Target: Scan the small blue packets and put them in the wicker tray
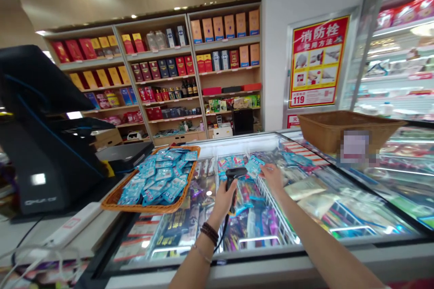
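Note:
My left hand is wrapped round the handle of a black barcode scanner, whose cable hangs down past my wrist. Its head points right, toward a small blue packet. That packet is pinched at its right edge by my right hand. Both hands are above the glass top of a chest freezer. To the left, an orange wicker basket holds a heap of similar blue packets. The print on the packets is too small to read.
A dark checkout terminal stands at the left, near a white power strip and loose cables. A brown bin sits on the freezer's far right. Shelves of boxed goods line the back wall. Frozen packages show through the glass.

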The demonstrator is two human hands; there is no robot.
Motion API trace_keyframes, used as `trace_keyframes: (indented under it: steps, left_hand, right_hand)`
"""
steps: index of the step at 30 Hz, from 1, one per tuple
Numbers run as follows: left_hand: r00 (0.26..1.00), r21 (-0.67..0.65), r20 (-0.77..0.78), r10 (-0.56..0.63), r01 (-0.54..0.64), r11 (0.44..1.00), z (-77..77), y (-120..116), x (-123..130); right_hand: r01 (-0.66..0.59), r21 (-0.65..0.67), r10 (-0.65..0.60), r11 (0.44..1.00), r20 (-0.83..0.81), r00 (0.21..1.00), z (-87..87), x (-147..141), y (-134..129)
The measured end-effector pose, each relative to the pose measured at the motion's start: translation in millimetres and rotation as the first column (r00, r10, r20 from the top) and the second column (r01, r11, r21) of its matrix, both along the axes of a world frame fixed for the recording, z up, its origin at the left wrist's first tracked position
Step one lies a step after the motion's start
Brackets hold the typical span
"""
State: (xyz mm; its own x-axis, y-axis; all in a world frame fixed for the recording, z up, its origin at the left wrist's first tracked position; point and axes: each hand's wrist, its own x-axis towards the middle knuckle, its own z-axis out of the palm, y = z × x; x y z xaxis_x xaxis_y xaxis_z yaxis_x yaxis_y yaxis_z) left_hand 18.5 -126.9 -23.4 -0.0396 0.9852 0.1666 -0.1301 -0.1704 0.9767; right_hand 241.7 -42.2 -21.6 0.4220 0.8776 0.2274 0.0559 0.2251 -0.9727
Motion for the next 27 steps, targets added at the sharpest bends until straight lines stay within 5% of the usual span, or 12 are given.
trace_keyframes:
  steps: [6,27]
  left_hand:
    - [0.999,0.017,-0.04,-0.01,0.01,1.0,-5.5,-1.3,-4.1]
    - [0.994,0.006,-0.098,-0.052,0.053,0.999,5.3,-9.1,-4.6]
  right_hand:
    - [0.016,-0.119,-0.023,0.993,-0.057,0.998,4.7,-0.2,-7.5]
    - [0.023,-0.039,-0.029,0.999,-0.166,0.986,-9.1,3.2,1.7]
